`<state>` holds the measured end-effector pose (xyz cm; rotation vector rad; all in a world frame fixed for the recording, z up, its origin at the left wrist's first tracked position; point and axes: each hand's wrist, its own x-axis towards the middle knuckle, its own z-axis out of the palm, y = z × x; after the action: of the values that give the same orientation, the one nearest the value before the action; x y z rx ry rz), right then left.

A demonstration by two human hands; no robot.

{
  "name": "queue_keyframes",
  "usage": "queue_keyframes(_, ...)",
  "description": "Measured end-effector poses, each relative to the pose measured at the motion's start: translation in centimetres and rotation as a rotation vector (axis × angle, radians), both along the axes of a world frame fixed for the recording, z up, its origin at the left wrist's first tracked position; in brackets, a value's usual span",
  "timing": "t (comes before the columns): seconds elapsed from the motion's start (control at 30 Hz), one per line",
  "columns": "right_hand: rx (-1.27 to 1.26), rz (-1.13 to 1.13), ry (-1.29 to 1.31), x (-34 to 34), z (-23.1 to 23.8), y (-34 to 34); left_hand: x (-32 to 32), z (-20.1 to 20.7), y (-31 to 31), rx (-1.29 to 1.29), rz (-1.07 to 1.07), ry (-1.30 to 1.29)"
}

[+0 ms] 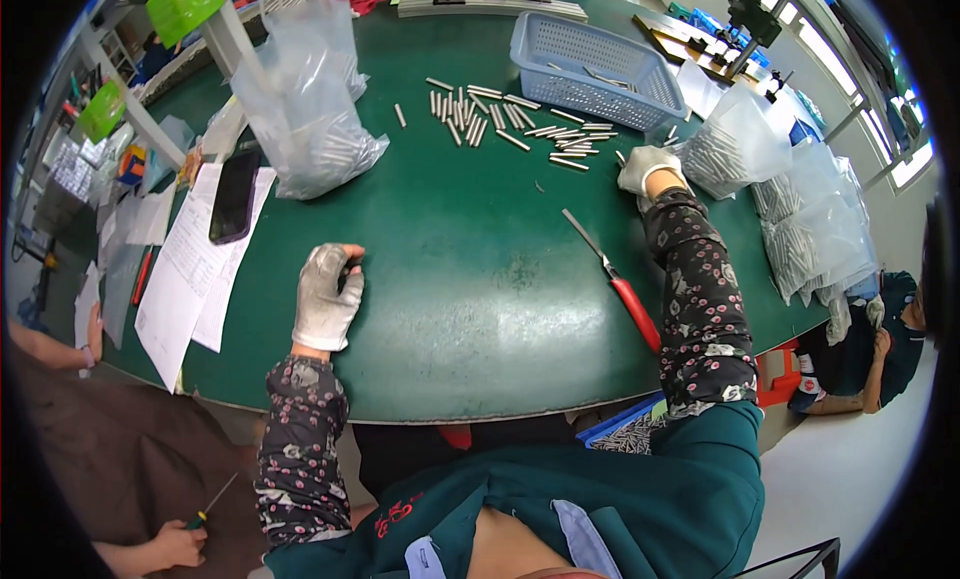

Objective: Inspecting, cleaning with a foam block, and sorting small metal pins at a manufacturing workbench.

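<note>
My left hand [328,297], in a pale work glove with bare fingertips, rests on the green tabletop [450,269]. Its fingers curl loosely, a gap shows between thumb and forefinger, and I see nothing in it. At the far right my right hand [652,171], also gloved, is closed; a short metal pin [621,158] pokes out at its fingers, which are partly hidden. Several loose metal pins [512,140] lie scattered to its left. Below that hand lie red-handled pliers [632,309] with long slim jaws. Close beside it stands a clear bag of pins [722,154].
A blue perforated basket [600,74] stands at the back. More bagged pins [815,224] line the right edge; another plastic bag [305,109] stands left. Papers [185,269] and a phone [234,197] lie left. A co-worker's hand [180,545] holds a screwdriver at lower left.
</note>
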<state>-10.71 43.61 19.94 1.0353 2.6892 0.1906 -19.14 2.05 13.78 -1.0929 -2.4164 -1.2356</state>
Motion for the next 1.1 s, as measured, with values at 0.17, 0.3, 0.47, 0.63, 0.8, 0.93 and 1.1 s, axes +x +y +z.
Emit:
queue_keyframes(0.17,-0.088,0.361,0.192,1.7,1.9,-7.2,-0.4,0.1,0.4,-0.055,0.030,0.024)
queue_keyframes(0.3,-0.189,0.605,0.157,2.0,1.7,-14.0,-0.6,-0.4,0.0,-0.009,0.007,0.036)
queue_keyframes(0.47,-0.454,0.643,0.107,2.6,-0.1,-18.4,0.0,0.7,0.3,-0.125,0.004,0.167)
queue_keyframes(0.63,-0.532,0.659,0.196,3.3,-1.6,-18.1,3.2,2.1,2.4,-0.288,-0.106,0.177)
queue_keyframes(0.8,-0.576,0.706,0.422,4.5,-2.2,-18.0,5.9,2.4,5.6,-0.343,-0.236,0.112)
queue_keyframes(0.93,-0.521,0.696,0.490,5.3,-2.4,-17.3,6.7,2.2,6.7,-0.383,-0.195,0.086)
queue_keyframes(1.1,-0.459,0.699,0.571,6.0,-2.4,-17.2,7.1,1.3,7.3,-0.351,-0.138,0.082)
